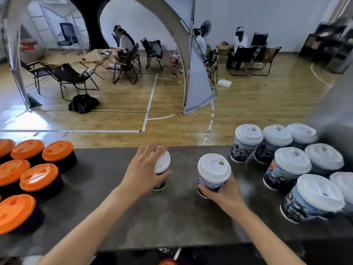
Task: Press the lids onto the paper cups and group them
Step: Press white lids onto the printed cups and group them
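Left cup (162, 166) and right cup (214, 169) stand mid-frame on the table (172, 217), lids on. Left hand (143, 167) lies on the left cup, fingers wide. Right hand (223, 194) holds the right cup.

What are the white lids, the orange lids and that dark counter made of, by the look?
White domed lids: probably matte plastic, with moulded sip holes. Orange round lids: glossy plastic, showing bright glare. Dark mottled countertop: stone or laminate perhaps; cannot tell which.
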